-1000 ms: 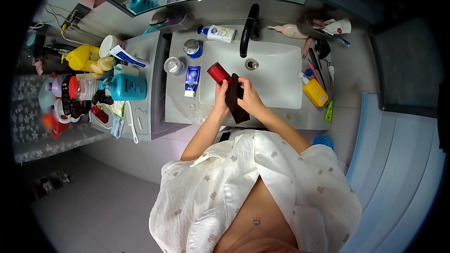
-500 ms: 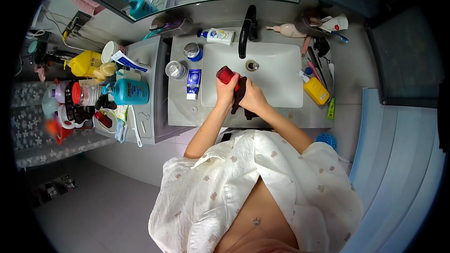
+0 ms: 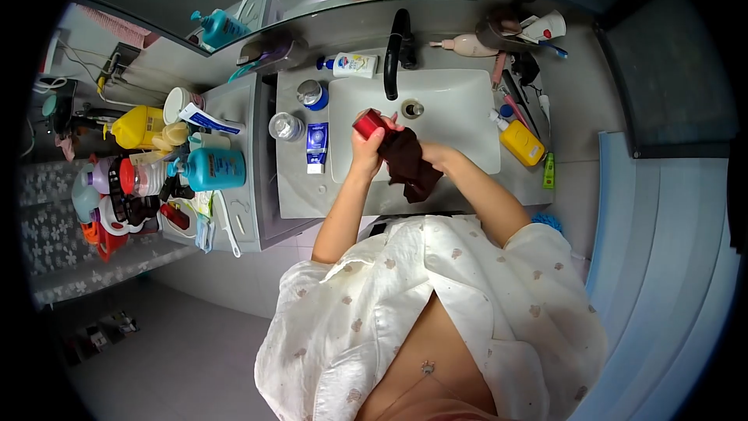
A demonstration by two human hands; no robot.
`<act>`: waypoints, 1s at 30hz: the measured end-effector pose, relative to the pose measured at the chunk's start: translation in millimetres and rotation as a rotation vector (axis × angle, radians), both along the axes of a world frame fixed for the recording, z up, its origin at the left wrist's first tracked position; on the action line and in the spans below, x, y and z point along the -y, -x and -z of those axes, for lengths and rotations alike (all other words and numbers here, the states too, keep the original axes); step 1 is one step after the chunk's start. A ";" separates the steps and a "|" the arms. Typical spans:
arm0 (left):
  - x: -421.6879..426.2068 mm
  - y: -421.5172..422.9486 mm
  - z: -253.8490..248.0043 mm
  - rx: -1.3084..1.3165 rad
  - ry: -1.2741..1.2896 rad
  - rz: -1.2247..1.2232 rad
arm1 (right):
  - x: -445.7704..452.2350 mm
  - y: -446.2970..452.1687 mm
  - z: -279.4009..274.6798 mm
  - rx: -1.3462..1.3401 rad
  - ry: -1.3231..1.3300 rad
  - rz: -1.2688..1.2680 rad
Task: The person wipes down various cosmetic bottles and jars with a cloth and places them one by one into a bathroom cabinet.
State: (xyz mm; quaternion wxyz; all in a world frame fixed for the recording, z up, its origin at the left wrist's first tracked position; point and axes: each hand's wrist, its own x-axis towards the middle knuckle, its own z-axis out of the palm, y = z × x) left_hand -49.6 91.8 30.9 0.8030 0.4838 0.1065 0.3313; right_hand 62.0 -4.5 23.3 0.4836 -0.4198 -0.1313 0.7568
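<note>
My left hand (image 3: 365,153) is wrapped round a shiny red cylindrical container (image 3: 368,122), tilted over the left side of the white sink (image 3: 467,113). A dark brown cloth (image 3: 411,165) hangs between my hands, up against the container's right side, and drapes over the sink's front edge. My right hand (image 3: 439,156) grips the cloth, its fingers mostly hidden in the folds. Above the basin stands a black faucet (image 3: 392,70), with the drain (image 3: 412,109) below it.
Left of the sink lie a blue tube (image 3: 317,140), a clear jar (image 3: 287,126) and a blue-based jar (image 3: 312,94). A white pump bottle (image 3: 354,65) lies behind. On the right is a yellow bottle (image 3: 522,143). Several bottles, including a teal one (image 3: 216,169), crowd the left cabinet.
The cloth has spread out and hangs more openly beside the red container. My right hand has moved slightly right and the container slightly left. The head view has shifted a little.
</note>
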 end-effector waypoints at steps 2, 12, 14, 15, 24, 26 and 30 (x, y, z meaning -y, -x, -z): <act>2.7 1.0 -12.5 0.124 0.289 -0.049 | 3.5 -4.0 19.7 -0.017 -0.080 -0.231; 1.6 -7.2 -29.9 0.038 0.261 -0.498 | 14.6 14.9 -39.3 1.474 -0.407 0.147; 5.4 -12.4 -33.8 -0.058 0.285 -0.648 | 13.5 21.2 -33.1 1.464 -0.355 0.214; 8.6 -14.4 -37.7 -0.095 0.272 -0.655 | 12.9 23.0 -33.2 1.573 -0.380 0.276; 5.7 -9.6 -49.3 -0.374 -0.351 -0.130 | 4.2 17.2 -56.1 1.198 -0.413 0.554; 19.3 0.9 -45.6 -0.544 -0.737 -0.449 | 7.2 14.1 -62.6 1.091 -0.217 0.742; 54.1 16.1 -27.9 -0.560 -1.073 -0.079 | 11.6 6.3 -74.0 0.920 -0.202 0.969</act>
